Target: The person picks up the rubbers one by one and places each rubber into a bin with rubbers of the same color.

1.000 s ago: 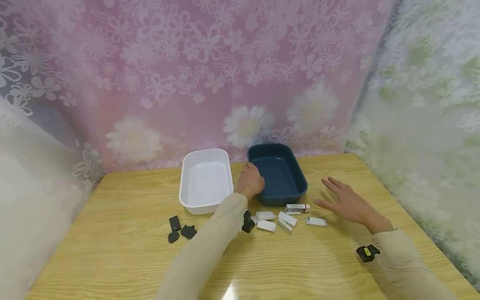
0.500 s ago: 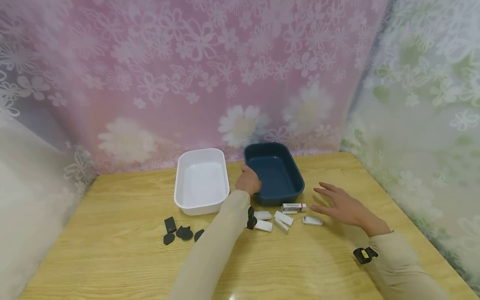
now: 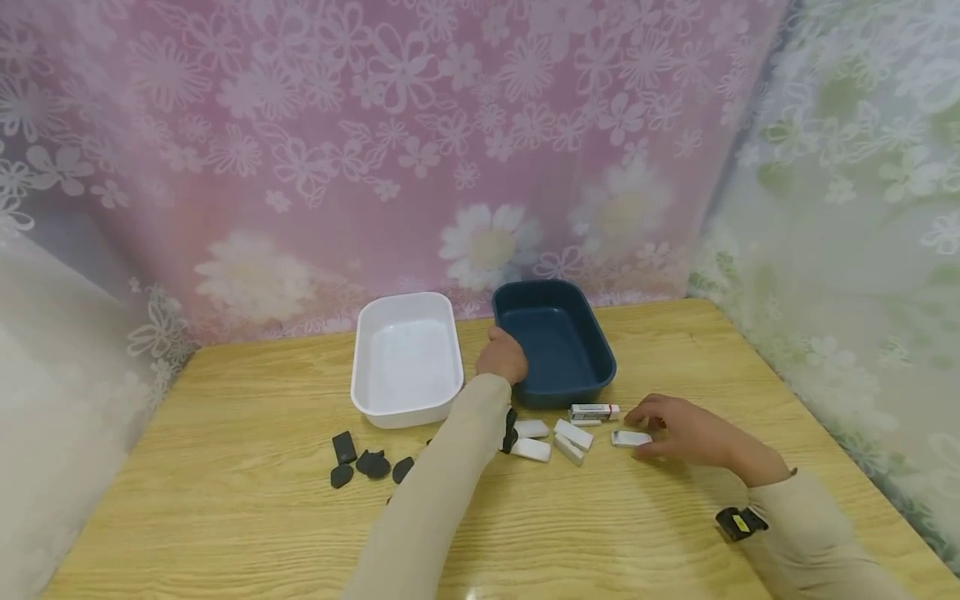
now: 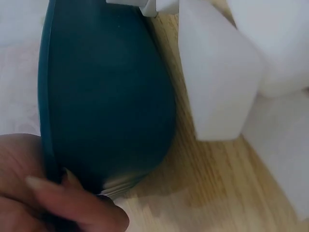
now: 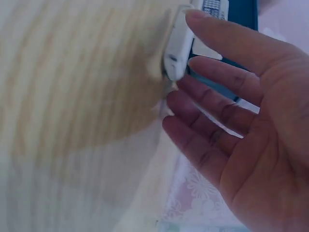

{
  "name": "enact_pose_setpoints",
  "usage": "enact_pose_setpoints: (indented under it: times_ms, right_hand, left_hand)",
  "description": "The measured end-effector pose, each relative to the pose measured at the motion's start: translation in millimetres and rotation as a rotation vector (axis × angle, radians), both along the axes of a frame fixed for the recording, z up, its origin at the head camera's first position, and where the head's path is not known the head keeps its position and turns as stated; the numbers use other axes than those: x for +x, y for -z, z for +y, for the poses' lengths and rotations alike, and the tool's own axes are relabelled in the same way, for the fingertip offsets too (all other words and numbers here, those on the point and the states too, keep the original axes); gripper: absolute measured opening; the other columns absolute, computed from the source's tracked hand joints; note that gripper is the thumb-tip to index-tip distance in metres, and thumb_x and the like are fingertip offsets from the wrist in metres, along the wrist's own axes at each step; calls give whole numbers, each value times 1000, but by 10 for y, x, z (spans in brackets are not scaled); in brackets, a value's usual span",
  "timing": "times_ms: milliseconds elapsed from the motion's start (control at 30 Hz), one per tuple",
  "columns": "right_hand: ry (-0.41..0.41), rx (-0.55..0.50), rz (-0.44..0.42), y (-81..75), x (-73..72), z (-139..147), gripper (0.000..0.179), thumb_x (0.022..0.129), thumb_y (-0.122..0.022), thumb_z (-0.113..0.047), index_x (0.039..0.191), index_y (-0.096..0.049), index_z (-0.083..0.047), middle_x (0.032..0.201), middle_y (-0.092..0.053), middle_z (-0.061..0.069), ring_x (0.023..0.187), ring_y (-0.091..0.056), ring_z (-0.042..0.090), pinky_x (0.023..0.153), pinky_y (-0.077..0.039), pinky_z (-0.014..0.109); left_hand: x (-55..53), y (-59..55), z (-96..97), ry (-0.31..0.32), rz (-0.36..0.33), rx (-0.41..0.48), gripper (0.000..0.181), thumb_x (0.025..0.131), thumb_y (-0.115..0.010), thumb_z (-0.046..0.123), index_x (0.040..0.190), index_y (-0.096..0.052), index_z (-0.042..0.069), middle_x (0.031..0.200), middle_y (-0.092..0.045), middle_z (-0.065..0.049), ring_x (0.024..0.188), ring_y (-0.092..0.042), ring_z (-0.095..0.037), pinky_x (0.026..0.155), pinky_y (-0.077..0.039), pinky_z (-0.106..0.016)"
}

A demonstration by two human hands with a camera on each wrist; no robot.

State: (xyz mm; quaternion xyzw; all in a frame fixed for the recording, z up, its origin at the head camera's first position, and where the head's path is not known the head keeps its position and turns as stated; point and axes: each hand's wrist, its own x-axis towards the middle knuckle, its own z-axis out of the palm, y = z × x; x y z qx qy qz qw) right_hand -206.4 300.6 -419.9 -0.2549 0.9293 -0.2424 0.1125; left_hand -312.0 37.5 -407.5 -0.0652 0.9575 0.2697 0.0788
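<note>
My left hand [image 3: 502, 357] grips the left rim of a dark blue rectangular basin [image 3: 566, 398]. In the left wrist view the fingers [image 4: 79, 203] curl over the rim at the basin's corner. On the table to the right, my right hand [image 3: 693, 429] is at a small white block [image 3: 628, 438] with a grey end. In the right wrist view, thumb and index fingertips are right at this block [image 5: 177, 46], the other fingers loosely bent and spread. Several white blocks [image 3: 531, 450] and a white printed box [image 3: 594, 412] with a red band lie in front of the basin.
A white basin [image 3: 408, 417] stands left of the blue one. Small black pieces [image 3: 343, 447] lie on the wooden table [image 3: 225, 500] at the left, some partly behind the left sleeve [image 3: 442, 492]. Floral curtains [image 3: 480, 150] close off the back and sides.
My right hand has come down and towards me to the small white block, its fingers bending around the right end. The left hand has stayed on the blue basin's rim.
</note>
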Motion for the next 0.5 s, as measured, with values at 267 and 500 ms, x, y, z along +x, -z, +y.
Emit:
enact_pose_setpoints:
  times_ms: [267, 500]
  right_hand:
    - [-113, -42, 111, 96, -5, -50, 18, 85, -72, -23, 101, -72, -13, 95, -59, -6, 82, -57, 11, 70, -49, 30]
    - [-152, -40, 127, 85, -62, -79, 17, 86, -71, -14, 103, -72, -10, 94, -60, -7, 82, -58, 7, 69, -49, 29]
  left_hand:
    - [-8, 68, 51, -28, 10, 29, 47, 86, -67, 16, 119, -38, -2, 77, -64, -16, 73, -66, -28, 64, -53, -38]
    - [-54, 63, 30, -69, 17, 56, 44, 86, -68, 17, 116, -39, 1, 83, -66, -16, 80, -66, -29, 67, -53, -39]
